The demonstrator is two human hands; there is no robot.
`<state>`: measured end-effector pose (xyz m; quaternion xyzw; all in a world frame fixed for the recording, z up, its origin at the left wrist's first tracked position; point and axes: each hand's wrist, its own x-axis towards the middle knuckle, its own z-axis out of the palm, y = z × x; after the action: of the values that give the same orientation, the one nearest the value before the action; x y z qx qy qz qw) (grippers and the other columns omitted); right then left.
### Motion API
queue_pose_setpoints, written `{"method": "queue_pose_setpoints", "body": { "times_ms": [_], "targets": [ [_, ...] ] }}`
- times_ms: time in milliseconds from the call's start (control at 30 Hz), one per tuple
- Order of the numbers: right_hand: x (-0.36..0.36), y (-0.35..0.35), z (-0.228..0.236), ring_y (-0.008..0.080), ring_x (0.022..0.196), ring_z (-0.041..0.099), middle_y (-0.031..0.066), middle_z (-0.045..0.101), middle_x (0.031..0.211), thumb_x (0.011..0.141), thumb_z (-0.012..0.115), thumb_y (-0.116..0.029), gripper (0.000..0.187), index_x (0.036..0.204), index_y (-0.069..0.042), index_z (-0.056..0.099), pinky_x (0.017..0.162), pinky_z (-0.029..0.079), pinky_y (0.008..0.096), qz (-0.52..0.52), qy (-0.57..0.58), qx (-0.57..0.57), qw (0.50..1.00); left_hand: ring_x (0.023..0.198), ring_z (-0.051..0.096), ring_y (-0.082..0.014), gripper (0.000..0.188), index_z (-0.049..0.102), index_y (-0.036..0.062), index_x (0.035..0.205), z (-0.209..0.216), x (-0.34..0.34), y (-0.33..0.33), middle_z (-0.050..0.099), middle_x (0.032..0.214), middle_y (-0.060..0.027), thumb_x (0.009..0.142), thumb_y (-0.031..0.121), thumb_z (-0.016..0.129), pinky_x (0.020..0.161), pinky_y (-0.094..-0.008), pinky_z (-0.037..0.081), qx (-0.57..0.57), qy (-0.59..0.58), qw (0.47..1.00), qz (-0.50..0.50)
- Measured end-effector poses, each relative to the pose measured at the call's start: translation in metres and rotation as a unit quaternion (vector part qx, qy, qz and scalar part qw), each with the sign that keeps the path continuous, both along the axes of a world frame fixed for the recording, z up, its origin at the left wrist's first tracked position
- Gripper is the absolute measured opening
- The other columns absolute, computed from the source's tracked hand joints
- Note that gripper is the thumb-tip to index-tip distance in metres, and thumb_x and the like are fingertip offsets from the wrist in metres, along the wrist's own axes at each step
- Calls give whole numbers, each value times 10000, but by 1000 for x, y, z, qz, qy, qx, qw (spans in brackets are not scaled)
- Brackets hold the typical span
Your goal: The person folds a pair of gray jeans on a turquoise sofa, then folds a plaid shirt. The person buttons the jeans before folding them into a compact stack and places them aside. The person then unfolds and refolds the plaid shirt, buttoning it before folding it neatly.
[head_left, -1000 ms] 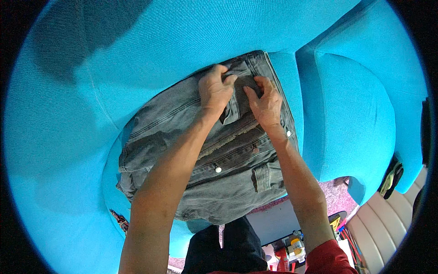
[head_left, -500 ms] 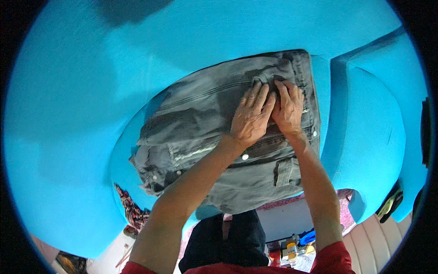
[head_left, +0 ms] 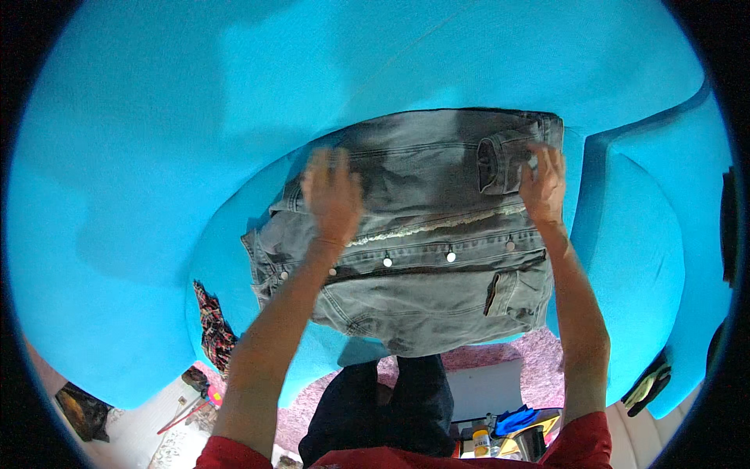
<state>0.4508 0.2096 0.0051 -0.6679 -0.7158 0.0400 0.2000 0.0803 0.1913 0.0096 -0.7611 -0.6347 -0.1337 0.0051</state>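
Observation:
A grey denim jacket (head_left: 422, 184) lies spread on the blue seat, its row of pale buttons running across the middle beside a frayed whitish strip. Over the jacket's left part is my left hand (head_left: 334, 195), slightly blurred, with fingers stretched out and holding nothing. At the right edge, my right hand (head_left: 544, 187) is beside an upper flap-like piece (head_left: 498, 166), fingers loosely bent and apart. Whether it touches the cloth is hard to tell. A second small flap-like piece (head_left: 512, 293) shows at the jacket's lower right.
The blue-covered sofa (head_left: 141, 156) surrounds the jacket, with a raised blue section (head_left: 633, 227) at the right. A patterned cloth (head_left: 212, 324) hangs at its left front edge. Below are a pink rug (head_left: 539, 359) and a yellow-labelled bottle (head_left: 480, 443) among small items.
Both hands have left the upper right flap area and moved apart, the left one leftward, the right one rightward. The jacket looks flatter, with its buttons and frayed strip more exposed.

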Motion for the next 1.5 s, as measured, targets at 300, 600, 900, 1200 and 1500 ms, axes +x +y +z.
{"method": "queue_pose_setpoints", "body": {
  "times_ms": [300, 600, 900, 1200, 1500],
  "targets": [
    [16, 24, -42, 369, 1090, 458, 161, 488, 1218, 855, 593, -169, 508, 1339, -122, 445, 876, 377, 518, 19, -183, -39, 982, 1346, 249, -451, 616, 295, 111, 1457, -34, -74, -36, 277, 1446, -269, 947, 396, 489, 1066, -579, 247, -138, -3, 987, 78],
    [24, 20, -50, 360, 1142, 458, 133, 483, 1280, 863, 622, -281, 492, 1309, -132, 479, 900, 376, 491, -46, -188, -40, 980, 1320, 283, -449, 582, 441, 53, 1358, -37, -71, -58, 326, 1421, -249, 900, 391, 558, 1074, -582, 214, -89, -6, 993, 73],
    [42, 47, -29, 403, 1142, 469, 202, 479, 1266, 731, 767, -413, 824, 1361, -52, 379, 931, 396, 496, -125, -62, -39, 989, 1123, 528, -427, 592, 526, -27, 1245, -34, -55, 30, 525, 1260, -253, 851, 397, 652, 943, -468, 441, -100, -201, 970, 93],
    [54, 71, -11, 366, 1054, 505, 176, 535, 1134, 657, 804, -415, 647, 1185, -142, 550, 858, 401, 522, -75, -168, -140, 973, 1042, 608, -327, 676, 558, 52, 1256, -42, -29, 87, 610, 1185, -180, 698, 385, 746, 889, -427, 494, -319, -99, 939, 88],
    [35, 78, -7, 354, 1052, 535, 151, 590, 1094, 710, 740, -175, 545, 1204, -78, 530, 821, 411, 501, 56, -182, -160, 969, 948, 623, -372, 540, 558, 20, 1211, -37, -15, 70, 632, 1025, -250, 712, 168, 704, 823, -467, 504, -208, -79, 975, 25]
  ]
}}
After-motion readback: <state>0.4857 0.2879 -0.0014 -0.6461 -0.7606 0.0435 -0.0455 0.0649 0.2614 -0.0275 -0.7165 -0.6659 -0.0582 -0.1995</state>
